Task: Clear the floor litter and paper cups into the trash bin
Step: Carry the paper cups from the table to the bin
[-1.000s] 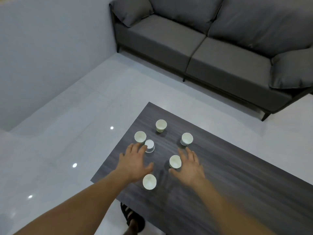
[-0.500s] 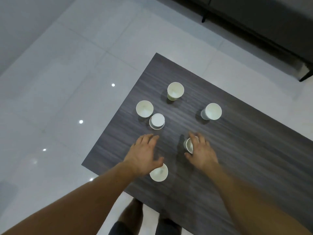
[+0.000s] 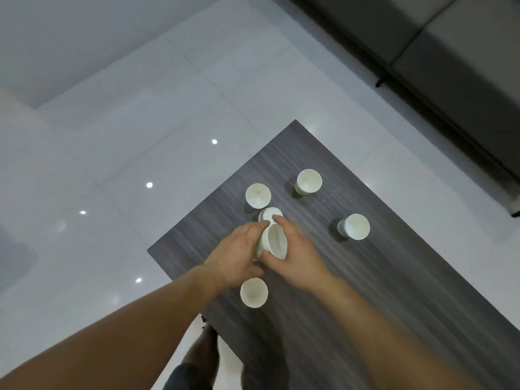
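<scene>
Several white paper cups are on the dark wood coffee table. My right hand and my left hand meet over the table's middle, both gripping one tilted paper cup with its mouth facing up toward me. An upside-down cup sits just behind my fingers. Upright cups stand at the far left, far middle, right and near edge. No trash bin or floor litter is in view.
A grey sofa stands beyond the table at the upper right. Glossy white floor tiles lie to the left, with a pale wall behind. My legs stand at the table's near corner.
My right hand lifted the cup it had reached and carried it left; my left hand rose from the near cup to grip the same one. The view has swung over the table.
</scene>
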`<state>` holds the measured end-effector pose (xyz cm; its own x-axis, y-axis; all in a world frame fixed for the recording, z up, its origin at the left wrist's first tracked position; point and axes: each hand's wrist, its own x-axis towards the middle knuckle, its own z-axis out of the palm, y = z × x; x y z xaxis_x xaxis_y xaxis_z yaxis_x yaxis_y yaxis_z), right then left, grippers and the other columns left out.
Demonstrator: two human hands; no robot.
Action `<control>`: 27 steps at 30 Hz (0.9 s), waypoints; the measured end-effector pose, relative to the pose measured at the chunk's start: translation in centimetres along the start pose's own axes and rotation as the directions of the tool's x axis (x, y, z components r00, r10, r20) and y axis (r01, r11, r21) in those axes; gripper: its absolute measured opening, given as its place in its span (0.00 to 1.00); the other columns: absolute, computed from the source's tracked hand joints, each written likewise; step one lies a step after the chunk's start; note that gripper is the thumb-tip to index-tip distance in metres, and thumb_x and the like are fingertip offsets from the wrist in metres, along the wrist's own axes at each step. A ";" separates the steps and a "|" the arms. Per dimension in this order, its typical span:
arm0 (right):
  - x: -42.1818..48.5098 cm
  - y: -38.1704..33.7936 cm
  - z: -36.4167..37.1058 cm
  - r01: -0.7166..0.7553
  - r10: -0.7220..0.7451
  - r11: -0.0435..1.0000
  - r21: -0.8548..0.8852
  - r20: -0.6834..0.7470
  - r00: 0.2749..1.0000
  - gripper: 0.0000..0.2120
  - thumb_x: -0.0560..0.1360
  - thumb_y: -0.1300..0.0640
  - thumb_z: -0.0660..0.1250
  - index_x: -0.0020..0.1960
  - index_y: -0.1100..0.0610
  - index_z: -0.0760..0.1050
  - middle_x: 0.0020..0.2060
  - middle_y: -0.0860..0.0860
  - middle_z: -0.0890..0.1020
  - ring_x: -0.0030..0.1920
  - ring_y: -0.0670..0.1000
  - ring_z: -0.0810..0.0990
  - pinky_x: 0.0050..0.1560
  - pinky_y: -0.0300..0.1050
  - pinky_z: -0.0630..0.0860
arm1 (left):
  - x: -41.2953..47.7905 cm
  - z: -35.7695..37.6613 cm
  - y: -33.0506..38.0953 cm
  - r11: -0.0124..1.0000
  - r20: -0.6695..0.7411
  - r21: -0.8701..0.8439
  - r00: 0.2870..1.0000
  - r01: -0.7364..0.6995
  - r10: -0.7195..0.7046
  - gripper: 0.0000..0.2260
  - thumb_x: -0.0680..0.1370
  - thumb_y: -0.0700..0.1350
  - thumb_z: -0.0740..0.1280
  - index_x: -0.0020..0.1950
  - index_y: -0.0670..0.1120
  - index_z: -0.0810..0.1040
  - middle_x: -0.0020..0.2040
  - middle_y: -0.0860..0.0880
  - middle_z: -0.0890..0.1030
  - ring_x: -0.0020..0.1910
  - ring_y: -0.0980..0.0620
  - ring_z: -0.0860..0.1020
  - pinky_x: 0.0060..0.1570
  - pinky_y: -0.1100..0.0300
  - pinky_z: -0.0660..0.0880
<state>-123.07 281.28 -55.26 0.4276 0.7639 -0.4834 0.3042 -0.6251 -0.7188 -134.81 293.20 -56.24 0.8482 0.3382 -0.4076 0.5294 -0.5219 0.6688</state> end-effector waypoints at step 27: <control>-7.2 -4.7 16.3 0.313 -0.123 0.657 -0.685 0.312 0.942 0.30 0.75 0.51 0.66 0.75 0.52 0.60 0.66 0.54 0.67 0.62 0.58 0.70 0.60 0.50 0.70 | -29.7 3.5 -11.5 0.858 -0.487 -0.336 0.709 0.388 -0.511 0.32 0.70 0.50 0.74 0.70 0.46 0.64 0.65 0.50 0.68 0.58 0.51 0.72 0.52 0.64 0.67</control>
<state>-141.48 281.35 -56.52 0.0997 0.8465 -0.5229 0.9173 -0.2818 -0.2812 -166.02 286.45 -54.03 0.3239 0.8874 -0.3281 0.7792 -0.0534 0.6246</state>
